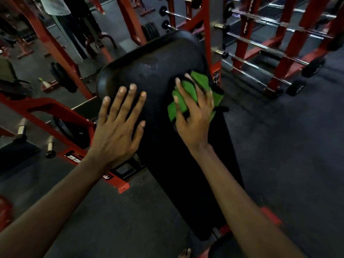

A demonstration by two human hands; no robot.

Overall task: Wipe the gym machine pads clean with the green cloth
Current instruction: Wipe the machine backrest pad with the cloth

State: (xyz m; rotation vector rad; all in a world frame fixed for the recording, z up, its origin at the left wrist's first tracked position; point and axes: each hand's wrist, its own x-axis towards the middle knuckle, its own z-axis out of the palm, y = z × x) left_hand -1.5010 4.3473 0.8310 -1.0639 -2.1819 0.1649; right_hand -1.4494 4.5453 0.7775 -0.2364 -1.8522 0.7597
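A long black bench pad [154, 64] runs from the bottom centre up to the middle of the view. The green cloth [200, 81] lies bunched on the pad's right edge. My right hand [193, 116] presses down on the cloth with spread fingers that curl into its folds. My left hand [119, 125] rests flat on the pad's left side, fingers apart, holding nothing.
Red steel frames [55, 47] stand to the left and behind the pad. A red rack of chrome barbells [279, 51] stands at the right. Weight plates [63, 77] lean at the left. A person's legs [74, 32] show at the top left. Dark rubber floor [290, 146] surrounds the bench.
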